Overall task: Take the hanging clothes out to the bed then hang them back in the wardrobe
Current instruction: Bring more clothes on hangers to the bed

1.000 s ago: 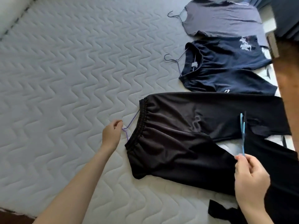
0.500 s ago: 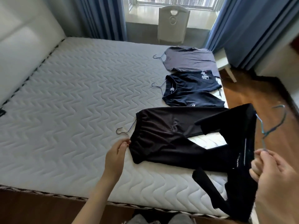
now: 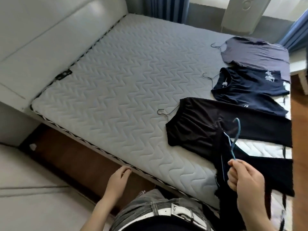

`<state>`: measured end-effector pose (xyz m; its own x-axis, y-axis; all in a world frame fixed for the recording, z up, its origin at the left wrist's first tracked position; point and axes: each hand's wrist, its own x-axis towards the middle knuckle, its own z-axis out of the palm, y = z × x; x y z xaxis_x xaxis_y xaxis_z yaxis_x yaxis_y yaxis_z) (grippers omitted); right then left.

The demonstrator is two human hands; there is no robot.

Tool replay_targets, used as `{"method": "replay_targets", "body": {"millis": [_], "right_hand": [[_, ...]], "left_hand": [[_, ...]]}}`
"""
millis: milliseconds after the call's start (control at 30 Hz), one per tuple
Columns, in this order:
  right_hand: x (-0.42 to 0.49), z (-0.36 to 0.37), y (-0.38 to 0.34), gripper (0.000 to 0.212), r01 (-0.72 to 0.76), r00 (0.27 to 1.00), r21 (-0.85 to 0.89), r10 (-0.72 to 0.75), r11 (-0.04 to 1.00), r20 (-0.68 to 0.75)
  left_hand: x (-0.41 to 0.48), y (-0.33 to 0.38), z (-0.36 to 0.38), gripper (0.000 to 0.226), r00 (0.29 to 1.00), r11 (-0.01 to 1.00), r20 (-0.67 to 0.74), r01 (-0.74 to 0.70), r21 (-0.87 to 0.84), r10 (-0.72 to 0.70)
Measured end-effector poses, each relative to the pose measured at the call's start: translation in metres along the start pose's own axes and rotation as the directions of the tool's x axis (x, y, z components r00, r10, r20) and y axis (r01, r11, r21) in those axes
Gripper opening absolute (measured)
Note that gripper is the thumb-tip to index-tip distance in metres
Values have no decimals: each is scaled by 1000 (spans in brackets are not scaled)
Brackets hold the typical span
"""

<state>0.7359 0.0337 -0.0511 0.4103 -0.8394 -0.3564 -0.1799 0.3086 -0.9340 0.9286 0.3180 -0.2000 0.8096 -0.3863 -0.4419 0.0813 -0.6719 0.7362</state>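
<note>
**Right hand point(image 3: 245, 179) lifts a blue hanger point(image 3: 237, 132) carrying a black garment point(image 3: 220, 157) at the near corner of the bed point(image 3: 125, 80).**

Thumb and curled fingers of the right hand pinch the hanger's lower wire, its hook uppermost. The dark cloth hangs just left of that hand, down past the mattress edge. The left hand point(image 3: 119, 179) holds nothing, its fingers loosely curled. It sits just short of the mattress's near edge, over a strip of brown floor point(image 3: 75, 155). Beyond the right hand, three pieces lie flat in a row along the bed's right side, their hanger hooks pointing left. Black trousers point(image 3: 200, 124) are nearest, then a navy T-shirt point(image 3: 246, 90), then a grey top point(image 3: 255, 54). Ahead of the left hand, a wide stretch of quilted mattress runs to the padded headboard point(image 3: 50, 39).
</note>
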Motion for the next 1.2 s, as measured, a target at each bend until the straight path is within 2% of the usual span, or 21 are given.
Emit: {"method": "replay_targets", "body": {"millis": [133, 233, 433, 600, 800, 933, 1100, 1200], "right_hand": [[0, 18, 0, 23, 31, 987, -32, -25, 999, 159], [-10, 26, -5, 23, 52, 977, -45, -42, 998, 209], [-29, 38, -15, 25, 131, 973, -12, -127, 991, 191], [-38, 62, -3, 27, 109, 987, -38, -103, 993, 123], [-33, 123, 16, 27, 55, 998, -47, -56, 997, -20], [-29, 178, 17, 28, 46, 978, -45, -54, 998, -201], [-45, 230, 11, 29, 73, 889, 42, -46, 996, -456], [-62, 250, 7, 29, 118, 805, 112, -29, 987, -593]], "left_hand": [[-31, -22, -4, 20, 981, 987, -153, 102, -121, -120], [-49, -25, -10, 20, 977, 981, -155, 121, -153, -144], [-39, -9, -31, 20, 986, 993, -160, 24, -115, -42], [-1, 2, -45, 21, 996, 993, -84, -27, -114, 17], [69, -5, -84, 20, 998, 995, 45, -38, -90, 42], [138, -9, -137, 21, 978, 997, 198, -61, -48, 69], [224, 14, -196, 11, 916, 973, 354, -222, 60, 187], [261, 33, -210, 26, 870, 945, 420, -318, 76, 259]]}}
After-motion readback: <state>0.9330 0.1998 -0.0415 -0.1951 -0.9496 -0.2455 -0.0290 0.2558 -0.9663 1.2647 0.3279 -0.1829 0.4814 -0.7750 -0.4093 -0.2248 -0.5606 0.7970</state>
